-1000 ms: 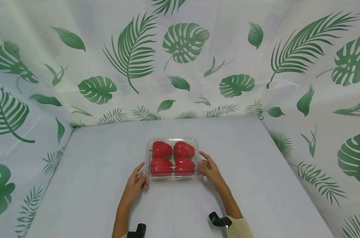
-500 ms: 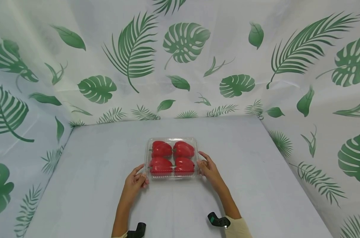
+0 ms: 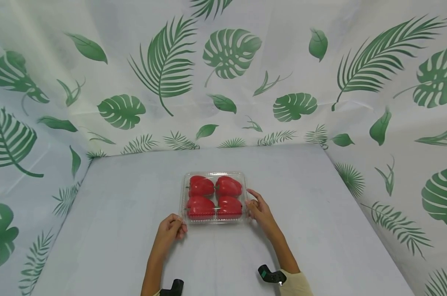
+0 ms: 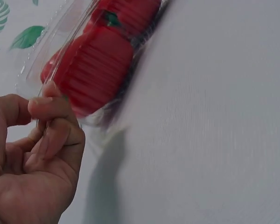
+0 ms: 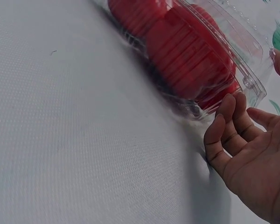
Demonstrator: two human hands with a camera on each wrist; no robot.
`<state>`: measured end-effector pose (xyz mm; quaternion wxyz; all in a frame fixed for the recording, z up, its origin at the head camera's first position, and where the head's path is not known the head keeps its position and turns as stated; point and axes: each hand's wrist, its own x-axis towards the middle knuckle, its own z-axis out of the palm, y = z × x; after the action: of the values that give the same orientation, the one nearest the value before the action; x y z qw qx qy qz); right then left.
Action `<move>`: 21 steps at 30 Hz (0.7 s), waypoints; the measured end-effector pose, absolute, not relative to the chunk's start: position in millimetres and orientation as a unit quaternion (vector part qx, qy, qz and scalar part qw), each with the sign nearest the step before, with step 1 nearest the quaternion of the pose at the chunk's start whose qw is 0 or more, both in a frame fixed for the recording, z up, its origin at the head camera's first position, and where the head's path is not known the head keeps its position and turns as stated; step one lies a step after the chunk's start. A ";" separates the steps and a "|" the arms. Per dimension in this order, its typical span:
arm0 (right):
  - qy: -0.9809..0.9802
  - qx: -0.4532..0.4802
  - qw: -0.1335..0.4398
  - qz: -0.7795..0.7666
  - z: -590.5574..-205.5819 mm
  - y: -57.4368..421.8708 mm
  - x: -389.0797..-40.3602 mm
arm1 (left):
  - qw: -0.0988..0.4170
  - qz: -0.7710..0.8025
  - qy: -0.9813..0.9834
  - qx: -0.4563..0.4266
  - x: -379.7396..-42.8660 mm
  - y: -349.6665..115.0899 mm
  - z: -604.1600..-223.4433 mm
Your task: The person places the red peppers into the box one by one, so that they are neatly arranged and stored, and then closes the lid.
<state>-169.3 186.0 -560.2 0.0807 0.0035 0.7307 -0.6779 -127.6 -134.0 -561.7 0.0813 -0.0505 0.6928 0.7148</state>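
A clear plastic clamshell container (image 3: 216, 222) sits on the table with several red bell peppers (image 3: 229, 187) inside, laid in two rows. My left hand (image 3: 169, 232) pinches its near left corner; in the left wrist view the fingertips (image 4: 49, 100) press together on the thin clear rim. At the right side, my right hand (image 3: 259, 211) holds the container's edge, thumb on the rim and the index finger reaching along the side. Bent fingers (image 5: 227, 108) lie under the rim in the right wrist view. The lid looks closed down over the peppers.
A white cloth covers the table (image 3: 116, 222). White curtains with green leaf prints (image 3: 231, 53) rise behind and on both sides. A black wrist device (image 3: 272, 274) sits on the right forearm, another (image 3: 173, 287) on the left.
My left index finger, earlier stretched along the container's left side, has curled back to the near corner. The right hand and the container stay nearly still.
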 end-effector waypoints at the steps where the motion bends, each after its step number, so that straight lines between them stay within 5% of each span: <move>1: 0.729 0.005 0.083 -0.679 -560.3 186.3 -169.4 | 0.076 0.714 0.694 -0.052 -127.5 -132.9 -562.4; 16: 0.730 0.018 0.069 -0.680 -561.2 184.8 -168.7 | 0.076 0.659 0.746 -0.049 -130.2 -142.5 -559.9; 21: 0.755 0.011 -0.020 -0.655 -562.9 188.8 -169.4 | 0.012 0.568 0.822 -0.036 -135.3 -152.7 -555.1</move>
<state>-169.4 188.8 -562.9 -0.0203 0.0109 0.7555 -0.6547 -135.3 -152.7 -555.1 0.0125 -0.0359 0.8224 0.5677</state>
